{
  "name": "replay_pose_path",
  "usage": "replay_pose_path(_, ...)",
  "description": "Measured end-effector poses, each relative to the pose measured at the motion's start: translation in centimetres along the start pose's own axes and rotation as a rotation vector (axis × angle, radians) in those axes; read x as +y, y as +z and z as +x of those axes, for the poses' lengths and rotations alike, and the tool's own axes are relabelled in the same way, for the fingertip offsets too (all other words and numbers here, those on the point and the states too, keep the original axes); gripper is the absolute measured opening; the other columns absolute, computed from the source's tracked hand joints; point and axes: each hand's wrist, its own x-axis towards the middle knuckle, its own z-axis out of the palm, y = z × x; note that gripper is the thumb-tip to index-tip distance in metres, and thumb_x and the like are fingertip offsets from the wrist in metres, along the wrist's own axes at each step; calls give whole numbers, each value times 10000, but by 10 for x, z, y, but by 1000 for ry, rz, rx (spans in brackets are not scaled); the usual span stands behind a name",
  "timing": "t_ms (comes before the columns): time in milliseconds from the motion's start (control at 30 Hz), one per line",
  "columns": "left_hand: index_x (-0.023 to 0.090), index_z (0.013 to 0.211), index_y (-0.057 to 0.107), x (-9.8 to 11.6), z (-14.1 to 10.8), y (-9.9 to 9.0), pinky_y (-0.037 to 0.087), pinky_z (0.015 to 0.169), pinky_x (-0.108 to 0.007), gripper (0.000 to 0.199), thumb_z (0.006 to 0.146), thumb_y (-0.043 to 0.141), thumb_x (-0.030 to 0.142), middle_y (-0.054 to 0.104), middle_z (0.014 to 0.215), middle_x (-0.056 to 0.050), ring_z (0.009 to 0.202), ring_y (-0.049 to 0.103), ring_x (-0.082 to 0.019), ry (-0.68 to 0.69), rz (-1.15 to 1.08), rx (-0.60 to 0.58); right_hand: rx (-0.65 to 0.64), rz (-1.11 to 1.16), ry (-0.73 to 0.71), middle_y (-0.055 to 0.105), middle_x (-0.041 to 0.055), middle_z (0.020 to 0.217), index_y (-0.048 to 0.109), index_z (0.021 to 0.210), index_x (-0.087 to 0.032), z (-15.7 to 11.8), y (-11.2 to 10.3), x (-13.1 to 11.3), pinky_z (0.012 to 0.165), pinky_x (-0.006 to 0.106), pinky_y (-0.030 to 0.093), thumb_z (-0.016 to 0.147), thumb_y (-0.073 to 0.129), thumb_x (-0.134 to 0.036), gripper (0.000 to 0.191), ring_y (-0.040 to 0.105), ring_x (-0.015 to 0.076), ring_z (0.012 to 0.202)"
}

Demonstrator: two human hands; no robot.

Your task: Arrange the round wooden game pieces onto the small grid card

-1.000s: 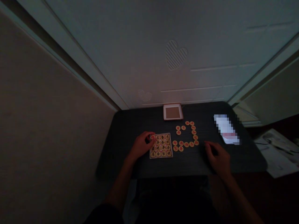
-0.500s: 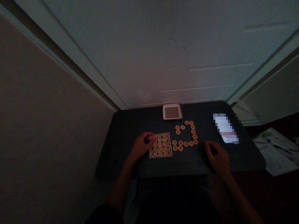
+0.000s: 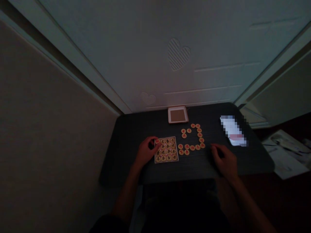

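Beside the left edge of a shallow square box (image 3: 166,162) is my left hand (image 3: 146,151). Rows of round Chinese chess pieces (image 3: 168,151) fill this box, mostly with black characters. A red-lettered piece (image 3: 157,141) shows in its top left corner, between my thumb and forefinger, which are apart. Part of the box's left column is hidden by the thumb. My right hand (image 3: 224,160) rests on the table to the right, fingers curled and tips together, with no piece visible in it. Nearest to it are the loose red-lettered pieces (image 3: 199,135), lying in a bent line.
The dark table (image 3: 128,129) stands against a pale panel (image 3: 143,64) with raised hearts. At its back lies an open box or lid (image 3: 178,115) with a brown inside. A lit phone (image 3: 233,131), partly blurred out, lies at the right. Papers (image 3: 289,155) sit beyond the right edge.
The red-lettered piece at the box corner shows more clearly now, as my left fingers have drawn slightly apart around it. My right hand stays in place. The whole view has shifted a little.
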Motion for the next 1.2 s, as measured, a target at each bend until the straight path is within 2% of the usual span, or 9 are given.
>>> replay_pose_path(200, 247, 1116, 678, -2, -1, 2, 532, 788, -319, 296, 862, 734, 386, 697, 936, -6, 818, 657, -169, 31, -1, 23, -24, -3, -6, 778, 77, 1009, 752, 1056, -223, 1, 2, 4, 780, 364, 555, 970, 556, -457, 317, 730, 248, 880)
replay_pose_path(367, 249, 1166, 659, -1, -4, 1, 557, 806, -334, 300, 897, 699, 376, 689, 1102, -41, 838, 661, -165, 75, -47, 74, -28, 32, 27, 774, 88, 1054, 749, 1073, -220, 5, 5, 9, 797, 377, 563, 965, 557, -479, 340, 724, 253, 895)
replay_pose_path(467, 246, 1189, 647, -1, -10, 1, 569, 863, -364, 289, 926, 667, 364, 667, 1205, -63, 886, 681, -171, 86, -76, 100, -68, 58, 33, 765, 96, 1075, 736, 1121, -220, 17, 7, 9, 795, 385, 573, 960, 562, -485, 355, 718, 255, 894)
replay_pose_path(533, 242, 1198, 640, -1, -16, 1, 571, 897, -381, 281, 940, 649, 354, 650, 1249, -74, 916, 693, -177, 84, -92, 114, -127, 57, -15, 753, 99, 1099, 718, 1166, -222, 32, 8, 8, 814, 393, 581, 963, 562, -454, 346, 715, 253, 910)
replay_pose_path(633, 239, 1198, 639, -3, -25, 2, 570, 938, -400, 254, 964, 610, 332, 640, 1273, -83, 982, 699, -193, 82, -97, 137, -244, 20, -210, 716, 106, 1172, 692, 1235, -228, 58, 13, 6, 957, 423, 553, 982, 493, -311, 332, 687, 255, 1053)
replay_pose_path(733, 232, 1184, 647, -3, -30, 5, 560, 977, -423, 232, 977, 575, 308, 652, 1256, -93, 1065, 685, -218, 93, -77, 173, -300, -28, -326, 659, 113, 1263, 658, 1310, -229, 79, 20, 7, 1039, 419, 520, 954, 444, -178, 419, 657, 240, 1134)
replay_pose_path(833, 228, 1187, 646, -2, -31, 6, 551, 995, -434, 236, 977, 562, 294, 659, 1245, -99, 1083, 680, -223, 105, -63, 199, -305, -75, -361, 611, 115, 1331, 654, 1328, -230, 88, 28, 11, 1050, 404, 520, 916, 459, -131, 467, 647, 234, 1149)
replay_pose_path(1000, 227, 1185, 650, 1, -32, 7, 550, 995, -432, 239, 970, 553, 268, 693, 1201, -89, 1075, 688, -218, 104, -58, 195, -272, -112, -374, 594, 90, 1345, 652, 1343, -262, 87, 38, 23, 1034, 412, 537, 887, 481, -123, 507, 645, 228, 1150)
replay_pose_path(1200, 229, 1128, 675, 2, -32, 6, 538, 1014, -432, 204, 962, 565, 272, 721, 1176, -78, 1104, 686, -220, 129, -47, 188, -226, -98, -357, 627, 115, 1313, 698, 1260, -217, 86, 33, 31, 1027, 444, 538, 915, 510, -214, 393, 653, 250, 1138)
